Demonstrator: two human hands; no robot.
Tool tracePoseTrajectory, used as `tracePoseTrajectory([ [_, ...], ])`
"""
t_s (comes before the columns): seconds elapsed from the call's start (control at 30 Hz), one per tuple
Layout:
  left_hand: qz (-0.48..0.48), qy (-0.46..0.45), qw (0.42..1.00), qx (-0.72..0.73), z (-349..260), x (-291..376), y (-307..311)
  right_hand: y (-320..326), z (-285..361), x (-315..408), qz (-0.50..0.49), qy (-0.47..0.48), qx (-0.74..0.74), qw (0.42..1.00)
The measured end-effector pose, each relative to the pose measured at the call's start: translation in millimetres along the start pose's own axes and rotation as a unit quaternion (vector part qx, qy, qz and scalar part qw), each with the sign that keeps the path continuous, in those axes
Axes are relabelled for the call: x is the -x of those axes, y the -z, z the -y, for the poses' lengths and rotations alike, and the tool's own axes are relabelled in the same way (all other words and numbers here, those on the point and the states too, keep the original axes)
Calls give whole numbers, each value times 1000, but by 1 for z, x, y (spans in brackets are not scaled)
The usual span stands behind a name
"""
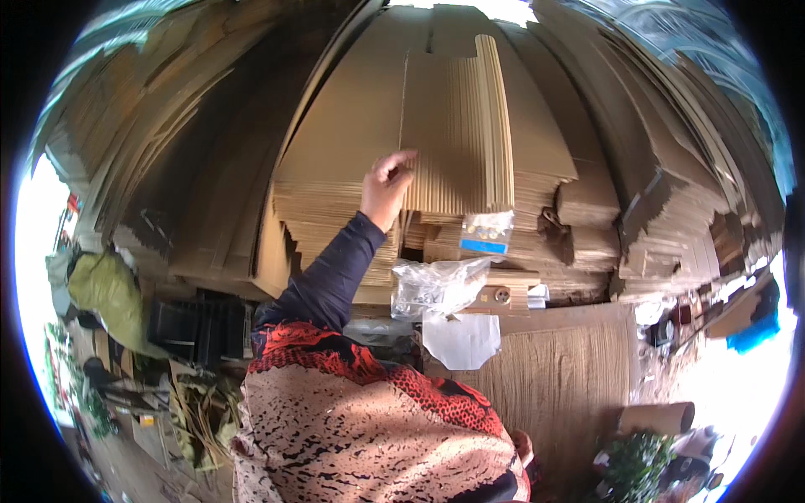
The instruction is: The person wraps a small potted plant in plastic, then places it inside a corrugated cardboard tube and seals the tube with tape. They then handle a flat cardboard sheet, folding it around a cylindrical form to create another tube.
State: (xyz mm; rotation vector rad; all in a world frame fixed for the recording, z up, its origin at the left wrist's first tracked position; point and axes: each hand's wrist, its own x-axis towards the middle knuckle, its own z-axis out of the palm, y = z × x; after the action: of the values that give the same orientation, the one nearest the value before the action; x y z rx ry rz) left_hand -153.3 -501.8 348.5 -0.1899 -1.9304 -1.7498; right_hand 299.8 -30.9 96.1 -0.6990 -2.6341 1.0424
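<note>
My left hand (387, 188), in a dark sleeve, is over the left side of a fanned pile of corrugated cardboard sheets (449, 132). Its fingers are curled, with thumb and fingertips near the pile's left edge; whether they pinch a sheet cannot be made out. The pile lies on a larger stack of flat cardboard (346, 138). What looks like part of my right hand (522, 445) shows low beside my patterned shirt, mostly hidden behind it. Below the fanned pile hangs a small clear bag with a blue strip (484, 236).
A crumpled clear plastic bag (434, 289) and a white sheet (462, 342) are between my body and the stack. Tall cardboard stacks stand left (188, 188) and right (666, 188). A wood-grain board (560, 371) is at lower right. A green sack (107, 295) sits at far left.
</note>
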Motion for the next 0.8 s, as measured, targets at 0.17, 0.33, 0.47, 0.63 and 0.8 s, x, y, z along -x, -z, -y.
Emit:
tracePoseTrajectory([
  [0.17,-43,53,995,-79,37,-57,108,-14,99,-131,82,43,-7,996],
  [0.33,-3,89,976,-200,65,-123,185,-37,265,-262,93,202,-18,975],
  [0.47,-52,-35,929,-364,113,-181,263,-80,406,-352,9,425,43,904],
  [0.63,-163,-246,835,-464,55,-166,216,-127,523,-394,-14,408,185,894],
  [0.8,48,-317,900,-297,34,-115,130,-192,559,-434,-41,519,250,817],
])
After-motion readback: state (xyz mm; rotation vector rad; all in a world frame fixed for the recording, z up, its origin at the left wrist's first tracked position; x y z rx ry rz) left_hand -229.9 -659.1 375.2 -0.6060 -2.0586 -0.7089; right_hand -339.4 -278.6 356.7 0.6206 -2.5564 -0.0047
